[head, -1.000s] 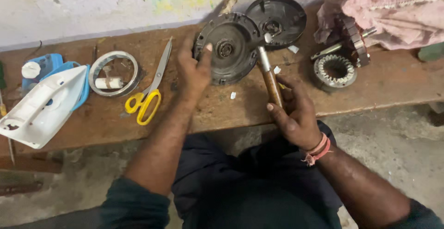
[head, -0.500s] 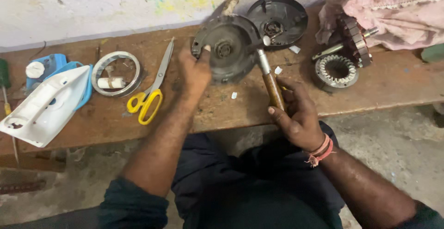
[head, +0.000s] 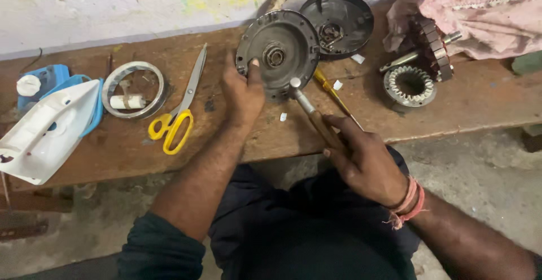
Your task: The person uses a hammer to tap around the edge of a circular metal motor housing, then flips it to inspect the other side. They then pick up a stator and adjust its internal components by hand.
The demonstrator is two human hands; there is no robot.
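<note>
My left hand point(head: 244, 90) grips the near-left rim of a round dark metal motor cover point(head: 279, 51) and holds it tilted on the wooden bench point(head: 226, 139), thumb on its face. My right hand point(head: 364, 158) is shut on a wooden-handled hammer point(head: 316, 119), whose small metal head point(head: 294, 83) rests at the cover's lower edge. A yellow-handled screwdriver point(head: 333, 93) lies just beside the hammer, under my right fingers.
A second round cover point(head: 347, 17) lies behind. A toothed stator ring point(head: 409, 85), a rotor on a shaft point(head: 432, 51) and a pink cloth point(head: 480, 14) sit right. Yellow scissors point(head: 178, 116), a metal ring point(head: 134, 82) and a white clothes iron point(head: 48, 127) lie left.
The cover has shifted and tilted under my left hand. The hammer head has come down from the cover's right side to its lower edge.
</note>
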